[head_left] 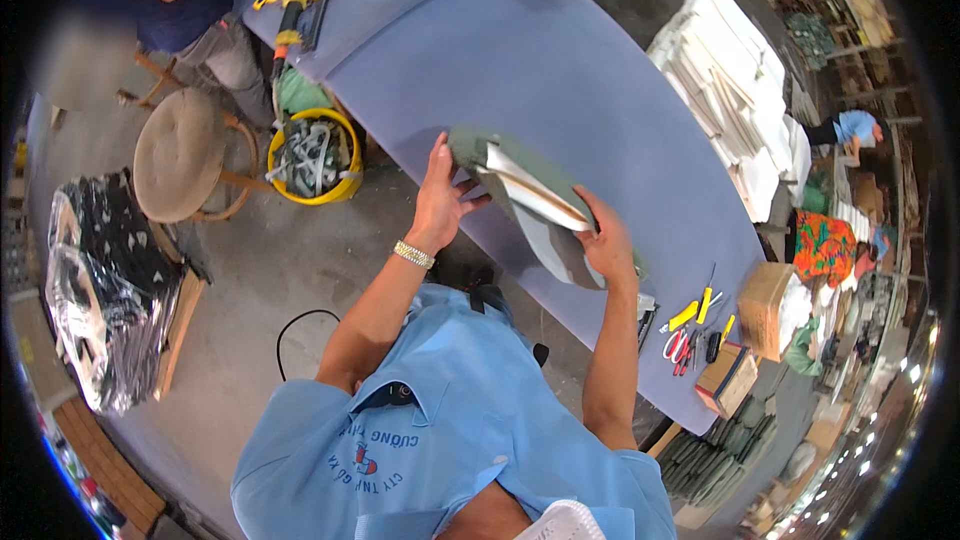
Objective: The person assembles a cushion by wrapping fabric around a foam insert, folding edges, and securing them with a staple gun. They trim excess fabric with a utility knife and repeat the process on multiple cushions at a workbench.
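Note:
A grey-green fabric-covered pad (470,149) is held over the near edge of the table, with white foam and a thin brown board edge showing along its opening. My left hand (438,202) is at the pad's left end, fingers curved around it. At the other end my right hand (606,242) grips the pad, thumb on top near the white foam. A grey flap (535,232) hangs below the opening. Part of the right fingers is hidden behind the fabric.
The blue-grey table (590,70) carries yellow-handled tools (683,316), red-handled pliers (675,345) and a small box (726,380). A yellow bucket (357,180) and stool (180,155) stand left. White foam sheets (715,90) are stacked beyond; another person (190,0) is far left.

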### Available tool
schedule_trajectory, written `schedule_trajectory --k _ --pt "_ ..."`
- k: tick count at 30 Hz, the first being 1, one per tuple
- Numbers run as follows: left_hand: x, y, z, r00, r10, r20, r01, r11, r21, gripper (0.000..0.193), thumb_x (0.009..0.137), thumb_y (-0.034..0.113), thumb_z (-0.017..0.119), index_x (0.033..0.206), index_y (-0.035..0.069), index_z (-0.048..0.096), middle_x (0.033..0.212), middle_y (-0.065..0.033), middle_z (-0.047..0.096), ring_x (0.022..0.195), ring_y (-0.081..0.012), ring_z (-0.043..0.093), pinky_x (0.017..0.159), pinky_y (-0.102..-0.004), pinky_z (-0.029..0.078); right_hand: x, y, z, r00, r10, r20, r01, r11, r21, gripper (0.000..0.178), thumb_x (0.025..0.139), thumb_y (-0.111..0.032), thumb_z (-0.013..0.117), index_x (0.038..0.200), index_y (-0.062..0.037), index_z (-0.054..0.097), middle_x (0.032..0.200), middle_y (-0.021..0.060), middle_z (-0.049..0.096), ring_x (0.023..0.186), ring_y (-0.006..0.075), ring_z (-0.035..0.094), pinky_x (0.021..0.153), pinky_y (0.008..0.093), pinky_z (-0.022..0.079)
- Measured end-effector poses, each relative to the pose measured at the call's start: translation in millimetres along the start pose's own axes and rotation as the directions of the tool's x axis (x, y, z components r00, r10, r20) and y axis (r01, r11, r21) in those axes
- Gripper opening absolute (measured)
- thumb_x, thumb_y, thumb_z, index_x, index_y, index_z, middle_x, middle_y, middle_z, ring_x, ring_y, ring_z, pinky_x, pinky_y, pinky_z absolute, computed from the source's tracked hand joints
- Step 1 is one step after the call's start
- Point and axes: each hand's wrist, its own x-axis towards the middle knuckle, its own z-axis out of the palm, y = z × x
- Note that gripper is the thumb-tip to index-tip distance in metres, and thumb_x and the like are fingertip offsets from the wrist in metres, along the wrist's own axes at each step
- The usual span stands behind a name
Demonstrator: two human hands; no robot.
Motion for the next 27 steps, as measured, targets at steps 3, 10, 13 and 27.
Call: schedule_trajectory --k 3,10,13,27 --pt "-16.1 17.6 19.4 0.997 0.036 -0.069 -0.022 0.982 0.187 0.087 0.103 0.042 0.059 0.165 0.02 0.002 0.163 -0.0149 0.026 0.145 -0.0339 0.036 0.11 -0.0605 0.042 13.8 -7.0 0.1 0.999 -0.015 0.035 0.016 1.0 -0.022 0.065 0.079 0.005 0.068 0.141 -0.0136 0.057 0.14 0.0144 0.062 0.129 0.0369 0.057 0.106 0.0443 0.047" --pt "0.4 -14.1 -8.8 0.965 0.26 0.017 -0.239 0.856 0.459 0.098 0.093 0.0 0.063 0.164 0.01 -0.003 0.164 -0.0198 0.026 0.125 -0.0199 0.056 0.099 -0.037 0.053 21.0 -11.1 6.0 0.999 0.02 0.048 -0.018 0.999 -0.041 0.065 0.08 0.003 0.069 0.141 -0.016 0.057 0.139 0.0129 0.062 0.128 0.0362 0.058 0.104 0.0442 0.048" --pt "1.8 -13.1 -14.3 0.981 0.195 -0.021 -0.167 0.884 0.436 0.095 0.095 0.003 0.06 0.165 0.018 -0.003 0.163 -0.0176 0.03 0.113 -0.0178 0.06 0.088 -0.0352 0.055 21.3 -12.2 7.3 0.999 0.014 0.036 -0.01 0.996 -0.092 0.065 0.079 0.0 0.07 0.141 -0.0171 0.057 0.138 0.0125 0.063 0.126 0.0362 0.059 0.102 0.0444 0.049" --pt "44.8 4.0 122.1 0.82 0.418 0.391 -0.57 0.529 0.629 0.114 0.087 0.036 0.079 0.163 0.003 0.001 0.165 -0.0283 0.024 0.151 -0.0392 0.031 0.12 -0.042 0.033 50.1 -77.8 -0.2 0.91 0.183 -0.372 -0.253 0.956 -0.149 0.037 0.087 -0.02 0.074 0.121 -0.005 0.068 0.083 0.0223 0.071 0.078 0.0425 0.07 0.068 0.0497 0.052"
